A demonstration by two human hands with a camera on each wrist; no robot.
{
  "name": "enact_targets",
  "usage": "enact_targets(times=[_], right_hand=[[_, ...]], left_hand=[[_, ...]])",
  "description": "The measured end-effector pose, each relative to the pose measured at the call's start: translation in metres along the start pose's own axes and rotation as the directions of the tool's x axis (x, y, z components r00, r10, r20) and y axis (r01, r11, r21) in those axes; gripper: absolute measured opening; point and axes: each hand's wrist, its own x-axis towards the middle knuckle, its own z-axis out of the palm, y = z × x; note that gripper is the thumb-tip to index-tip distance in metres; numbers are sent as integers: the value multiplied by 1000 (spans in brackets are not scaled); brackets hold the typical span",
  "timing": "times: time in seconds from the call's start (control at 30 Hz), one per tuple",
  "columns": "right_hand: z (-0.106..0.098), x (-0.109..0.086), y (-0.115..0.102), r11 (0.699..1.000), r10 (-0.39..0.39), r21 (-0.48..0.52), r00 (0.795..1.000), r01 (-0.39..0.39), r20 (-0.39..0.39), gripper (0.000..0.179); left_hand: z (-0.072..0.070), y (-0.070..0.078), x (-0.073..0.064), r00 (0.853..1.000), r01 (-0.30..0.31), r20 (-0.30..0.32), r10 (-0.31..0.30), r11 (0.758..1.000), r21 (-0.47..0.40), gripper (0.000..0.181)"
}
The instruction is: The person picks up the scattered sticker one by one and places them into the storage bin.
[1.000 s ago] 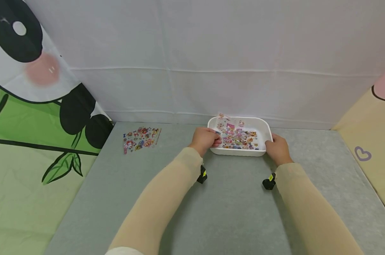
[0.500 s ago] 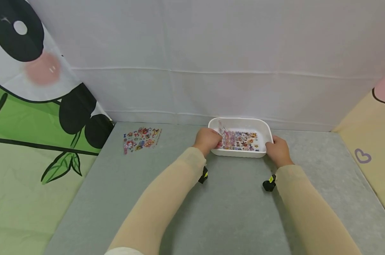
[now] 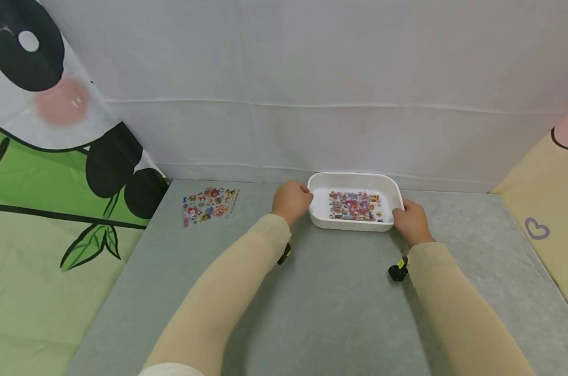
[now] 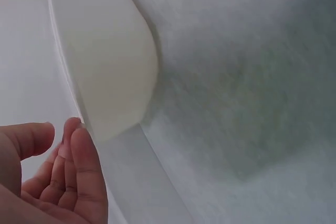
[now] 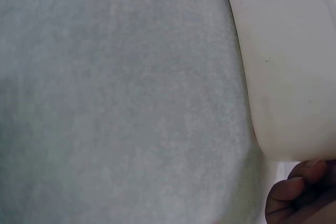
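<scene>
A white plastic tray [image 3: 321,216] stands at the back of the table, with transparent sticker sheets [image 3: 354,206] of small colourful characters lying overlapped inside. My left hand [image 3: 291,201] is beside the tray's left rim. In the left wrist view, its thumb stands apart from its loosely bent fingers [image 4: 86,171], with nothing held between them. My right hand [image 3: 412,222] grips the tray's right edge, thumb at the rim. The right wrist view shows its curled fingers [image 5: 286,195] against the tray's end wall. Another sticker sheet [image 3: 209,206] lies flat on the table to the left.
The grey table [image 3: 331,303] meets a white cloth backdrop [image 3: 284,136] just behind the tray. A printed cartoon cloth [image 3: 34,250] borders the left side, and a yellow cloth [image 3: 552,209] the right.
My left hand has let go of a sticker sheet, which now lies flat in the tray, and has drawn back left to the rim. My right hand has stayed on the tray.
</scene>
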Motion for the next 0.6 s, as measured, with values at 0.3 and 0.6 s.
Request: enact_targets(times=[0.3,0.6], right_hand=[[0,0,2,1000,-23,-6,1000,23,-10,52],[0,0,1,1000,-6,0,1000,6,-4,52]], left_hand=[[-7,-21,8,1000,-23,-17,23,999,34,12],[-17,-48,14,1000,-12,-20,13,998,64,13]])
